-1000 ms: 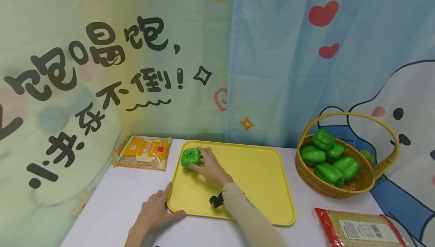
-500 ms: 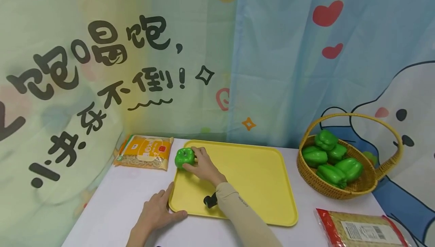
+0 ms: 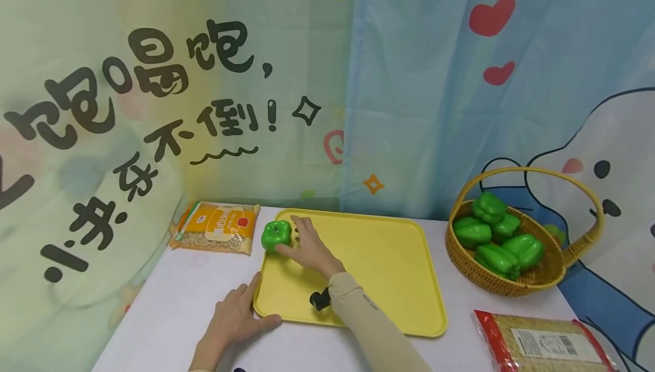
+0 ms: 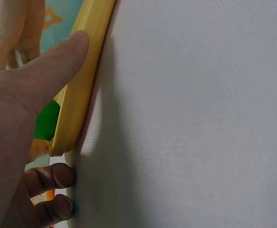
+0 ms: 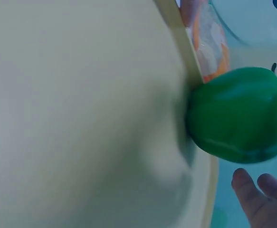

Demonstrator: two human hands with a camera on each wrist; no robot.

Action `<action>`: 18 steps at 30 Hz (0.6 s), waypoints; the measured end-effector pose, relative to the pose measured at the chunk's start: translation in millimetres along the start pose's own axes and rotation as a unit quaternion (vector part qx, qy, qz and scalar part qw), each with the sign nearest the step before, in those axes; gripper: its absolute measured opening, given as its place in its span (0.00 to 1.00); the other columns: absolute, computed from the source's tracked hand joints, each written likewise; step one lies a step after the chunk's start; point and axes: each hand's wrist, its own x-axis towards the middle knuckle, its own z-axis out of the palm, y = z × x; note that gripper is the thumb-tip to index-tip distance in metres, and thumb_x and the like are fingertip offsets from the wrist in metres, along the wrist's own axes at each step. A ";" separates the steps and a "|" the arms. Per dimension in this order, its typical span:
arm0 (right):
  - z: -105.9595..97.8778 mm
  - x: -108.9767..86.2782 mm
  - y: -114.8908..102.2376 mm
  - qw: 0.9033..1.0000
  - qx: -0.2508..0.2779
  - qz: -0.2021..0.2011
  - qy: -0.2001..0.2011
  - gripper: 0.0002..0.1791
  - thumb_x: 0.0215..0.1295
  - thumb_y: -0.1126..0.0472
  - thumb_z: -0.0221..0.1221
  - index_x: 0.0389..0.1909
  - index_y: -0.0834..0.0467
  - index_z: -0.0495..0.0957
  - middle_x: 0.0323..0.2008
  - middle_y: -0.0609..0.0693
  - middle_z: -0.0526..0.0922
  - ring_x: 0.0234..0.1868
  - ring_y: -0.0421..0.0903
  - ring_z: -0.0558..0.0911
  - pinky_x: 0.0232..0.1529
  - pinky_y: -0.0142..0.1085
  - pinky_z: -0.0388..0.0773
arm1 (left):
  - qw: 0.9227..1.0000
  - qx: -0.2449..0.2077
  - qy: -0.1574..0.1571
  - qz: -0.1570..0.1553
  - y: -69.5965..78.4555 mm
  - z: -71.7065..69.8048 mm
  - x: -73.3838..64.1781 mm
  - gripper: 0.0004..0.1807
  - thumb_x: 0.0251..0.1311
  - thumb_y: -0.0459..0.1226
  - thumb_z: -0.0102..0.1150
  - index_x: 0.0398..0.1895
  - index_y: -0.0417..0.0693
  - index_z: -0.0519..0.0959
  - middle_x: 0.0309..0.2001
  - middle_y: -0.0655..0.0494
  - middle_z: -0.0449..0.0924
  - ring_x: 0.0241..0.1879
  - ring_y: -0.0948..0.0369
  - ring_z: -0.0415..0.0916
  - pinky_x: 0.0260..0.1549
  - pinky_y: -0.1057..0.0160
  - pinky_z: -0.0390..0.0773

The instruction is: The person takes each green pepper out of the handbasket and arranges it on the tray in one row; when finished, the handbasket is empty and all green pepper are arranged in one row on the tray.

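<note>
- Printed curtains [image 3: 404,93] fill the background, greenish yellow on the left with dark lettering [image 3: 158,62], blue on the right with red hearts [image 3: 492,17] and part of a white cartoon figure [image 3: 609,133].
- Below them, a white desk [image 3: 179,298] carries a yellow tray [image 3: 376,269] at the lower centre of the frame.
- One green pepper [image 3: 275,236] is at the tray's upper left corner, overlapping the rim from above.
- Just beside that pepper, the right hand [image 3: 312,248] has its fingers spread and grips nothing; whether the thumb touches the pepper, I cannot tell.
- At the tray's lower left corner, the left hand [image 3: 237,315] lies relaxed with its thumb nearly straight, touching the rim without gripping it.
- Left of the pepper, near the upper edge of the desk, lies an orange packet [image 3: 217,228].
- On the right, a wicker basket [image 3: 483,284] holds five more green peppers [image 3: 524,251].
- A red-ended packet [image 3: 550,342] lies at the lower right.
</note>
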 end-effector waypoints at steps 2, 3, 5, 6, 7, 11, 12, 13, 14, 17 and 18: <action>-7.8 -4.8 0.5 1.000 -0.004 -0.005 0.000 0.49 0.67 0.39 0.61 0.79 0.56 0.50 0.71 0.60 0.59 0.68 0.59 0.72 0.66 0.53 0.76 | 1.000 -0.003 -0.004 -0.001 1.4 -0.4 0.8 0.64 0.41 0.73 0.67 0.77 0.46 0.60 0.54 0.44 0.80 0.51 0.46 0.79 0.49 0.36 0.79; -12.2 -7.7 0.8 1.000 -0.006 -0.007 0.001 0.49 0.67 0.39 0.61 0.79 0.56 0.50 0.72 0.59 0.59 0.68 0.59 0.72 0.66 0.53 0.76 | 1.000 -0.005 -0.006 -0.001 1.7 -0.5 0.9 0.64 0.41 0.73 0.67 0.77 0.46 0.60 0.54 0.44 0.80 0.51 0.46 0.79 0.48 0.36 0.79; -21.7 -13.9 1.0 1.000 -0.012 -0.016 0.006 0.48 0.68 0.41 0.61 0.79 0.56 0.50 0.73 0.59 0.58 0.68 0.60 0.71 0.66 0.54 0.75 | 1.000 -0.008 -0.005 -0.003 1.8 0.0 0.6 0.64 0.40 0.73 0.67 0.77 0.46 0.60 0.55 0.44 0.80 0.52 0.46 0.79 0.49 0.36 0.78; -26.8 -16.9 1.0 1.000 -0.017 -0.020 0.010 0.47 0.68 0.42 0.61 0.79 0.55 0.50 0.73 0.58 0.58 0.69 0.60 0.71 0.66 0.55 0.75 | 1.000 -0.010 -0.005 -0.005 1.7 0.2 0.5 0.65 0.40 0.73 0.67 0.77 0.46 0.60 0.55 0.44 0.80 0.53 0.46 0.79 0.50 0.36 0.78; -32.2 -19.9 1.3 0.999 -0.022 -0.024 0.015 0.47 0.68 0.43 0.61 0.79 0.55 0.50 0.73 0.58 0.58 0.70 0.59 0.70 0.67 0.55 0.74 | 1.000 -0.011 -0.004 -0.007 1.5 0.7 0.4 0.65 0.40 0.74 0.67 0.77 0.47 0.60 0.55 0.45 0.80 0.53 0.46 0.79 0.50 0.36 0.78; -56.0 -32.2 3.8 0.998 -0.034 -0.026 0.042 0.45 0.68 0.45 0.62 0.78 0.56 0.53 0.74 0.56 0.59 0.73 0.57 0.68 0.69 0.56 0.72 | 1.000 -0.014 0.000 -0.008 0.9 1.9 1.1 0.65 0.40 0.74 0.67 0.77 0.47 0.60 0.56 0.45 0.80 0.54 0.46 0.78 0.51 0.36 0.78; -62.3 -35.5 4.9 0.998 -0.036 -0.023 0.048 0.45 0.68 0.44 0.62 0.78 0.55 0.53 0.74 0.56 0.59 0.73 0.57 0.67 0.69 0.56 0.72 | 1.000 -0.015 -0.002 -0.009 0.9 2.2 1.4 0.65 0.40 0.74 0.67 0.77 0.47 0.60 0.56 0.45 0.80 0.54 0.47 0.78 0.51 0.36 0.77; -68.7 -38.9 6.3 0.998 -0.037 -0.020 0.054 0.44 0.68 0.44 0.62 0.78 0.55 0.53 0.74 0.56 0.59 0.73 0.57 0.67 0.69 0.56 0.72 | 1.000 -0.015 -0.004 -0.010 1.0 2.3 1.6 0.65 0.40 0.74 0.66 0.77 0.47 0.60 0.56 0.46 0.80 0.54 0.47 0.78 0.51 0.36 0.78; -75.2 -42.3 7.7 0.997 -0.037 -0.017 0.059 0.44 0.68 0.44 0.61 0.78 0.55 0.53 0.75 0.55 0.59 0.73 0.57 0.67 0.69 0.57 0.71 | 1.000 -0.015 -0.006 -0.012 1.1 2.1 1.6 0.65 0.39 0.75 0.66 0.77 0.47 0.60 0.55 0.46 0.80 0.53 0.48 0.78 0.51 0.36 0.78; -95.0 -52.7 13.5 0.996 -0.041 -0.008 0.076 0.44 0.69 0.43 0.61 0.79 0.54 0.53 0.75 0.55 0.59 0.74 0.57 0.66 0.70 0.58 0.70 | 1.000 -0.011 -0.015 -0.019 1.5 1.8 1.7 0.66 0.39 0.75 0.66 0.78 0.48 0.59 0.54 0.46 0.80 0.52 0.49 0.78 0.50 0.37 0.78; -101.9 -56.4 15.9 0.995 -0.046 -0.006 0.083 0.44 0.69 0.43 0.60 0.78 0.55 0.53 0.75 0.56 0.59 0.74 0.57 0.66 0.70 0.58 0.70 | 1.000 -0.010 -0.016 -0.020 1.5 1.5 1.9 0.66 0.39 0.75 0.67 0.78 0.47 0.59 0.54 0.46 0.80 0.52 0.49 0.78 0.50 0.37 0.79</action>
